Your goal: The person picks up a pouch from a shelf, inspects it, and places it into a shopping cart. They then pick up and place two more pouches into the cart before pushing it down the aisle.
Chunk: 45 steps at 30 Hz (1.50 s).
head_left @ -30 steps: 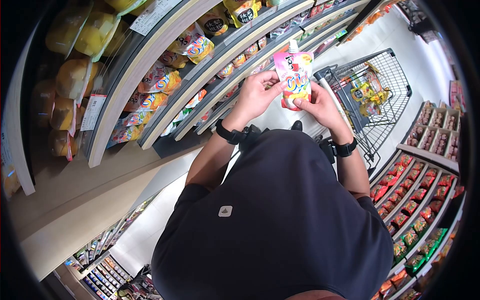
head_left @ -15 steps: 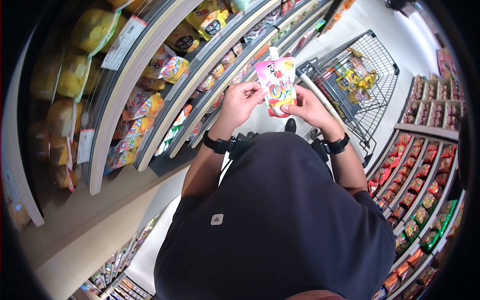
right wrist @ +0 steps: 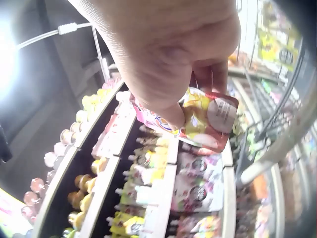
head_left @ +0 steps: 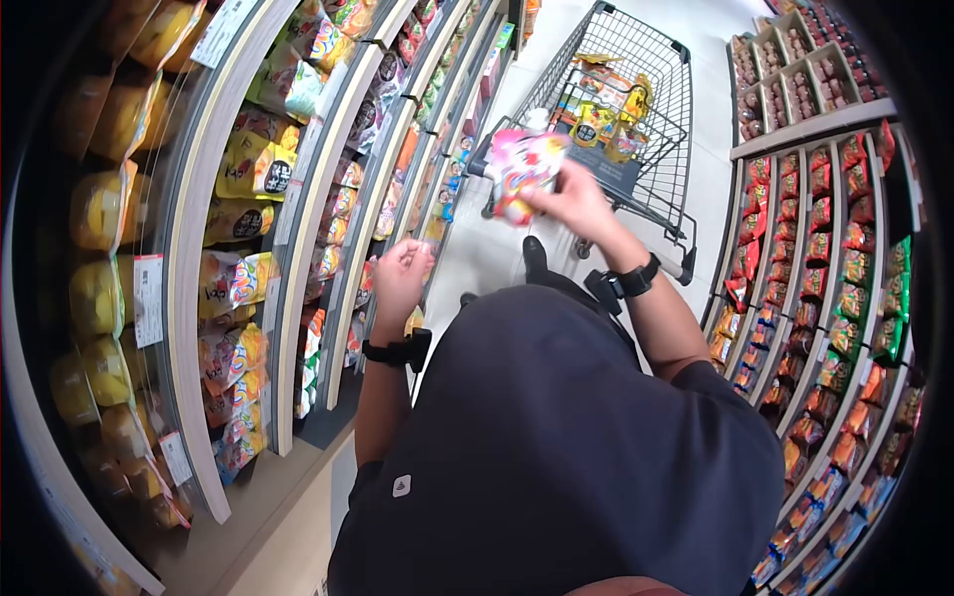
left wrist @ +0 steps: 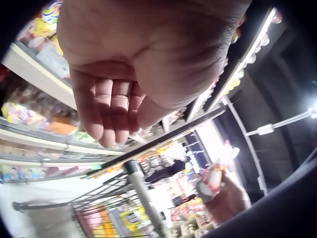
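Observation:
My right hand point(head_left: 584, 209) pinches a pink, red and yellow spouted jelly pouch point(head_left: 521, 167) near its lower end, with the white cap upward, in front of the shopping cart point(head_left: 651, 184). The right wrist view shows the thumb pressed on the face of the pouch point(right wrist: 198, 119) and the fingers behind it. My left hand point(head_left: 399, 283) hangs beside the shelves on the left, apart from the pouch. Its fingers are loosely bent, and the left wrist view shows nothing in the palm point(left wrist: 114, 39).
Several yellow bags point(head_left: 596, 121) lie in the cart. On the left, shelves point(head_left: 298, 233) hold colourful jelly pouches, with large yellow jelly cups point(head_left: 99, 298) at the near end. Racks of red and green snack packets point(head_left: 820, 248) stand on the right, below a divided bin point(head_left: 790, 84).
My left hand has let go of the pouch and moved down and left. The right hand keeps hold of it, nearer the cart. The view has turned, bringing the cart further up.

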Each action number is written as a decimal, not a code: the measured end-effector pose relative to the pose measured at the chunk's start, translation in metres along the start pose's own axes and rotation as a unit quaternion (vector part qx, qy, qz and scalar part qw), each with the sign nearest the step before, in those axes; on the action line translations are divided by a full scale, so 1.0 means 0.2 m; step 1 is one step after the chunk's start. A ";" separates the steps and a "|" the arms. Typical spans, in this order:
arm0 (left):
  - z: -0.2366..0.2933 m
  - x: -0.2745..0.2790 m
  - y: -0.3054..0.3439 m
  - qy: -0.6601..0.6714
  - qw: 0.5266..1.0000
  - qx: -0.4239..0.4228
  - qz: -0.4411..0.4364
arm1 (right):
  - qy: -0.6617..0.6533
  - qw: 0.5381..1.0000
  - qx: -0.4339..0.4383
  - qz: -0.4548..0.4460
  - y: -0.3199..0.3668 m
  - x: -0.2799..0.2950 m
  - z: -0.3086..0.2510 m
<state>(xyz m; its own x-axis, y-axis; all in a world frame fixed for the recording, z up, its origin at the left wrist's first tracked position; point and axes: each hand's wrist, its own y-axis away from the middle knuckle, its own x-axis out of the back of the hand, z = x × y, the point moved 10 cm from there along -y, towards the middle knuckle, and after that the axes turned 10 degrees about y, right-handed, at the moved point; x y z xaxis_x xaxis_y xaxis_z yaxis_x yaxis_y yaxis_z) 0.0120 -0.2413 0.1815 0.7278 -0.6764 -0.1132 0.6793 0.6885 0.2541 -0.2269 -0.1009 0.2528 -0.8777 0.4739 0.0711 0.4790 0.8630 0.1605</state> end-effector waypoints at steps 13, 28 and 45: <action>-2.02 0.77 0.80 -0.363 0.850 0.381 -0.005 | 0.264 0.907 -0.175 0.277 0.13 1.30 0.81; -1.33 0.26 0.39 -0.153 0.930 0.278 0.185 | 0.319 0.908 -0.126 0.241 -0.26 1.52 1.35; -1.39 0.17 0.54 -0.284 0.874 0.344 0.191 | 0.248 0.966 -0.053 -0.054 -0.16 0.96 1.15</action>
<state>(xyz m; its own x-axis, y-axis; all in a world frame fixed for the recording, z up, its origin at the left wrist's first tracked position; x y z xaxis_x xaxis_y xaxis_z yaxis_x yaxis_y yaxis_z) 0.1357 -0.1168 -0.0615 0.5926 -0.5867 0.5520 0.0368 0.7043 0.7090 -0.4074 0.0024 0.0338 -0.8337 0.2177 0.5074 0.4036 0.8674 0.2911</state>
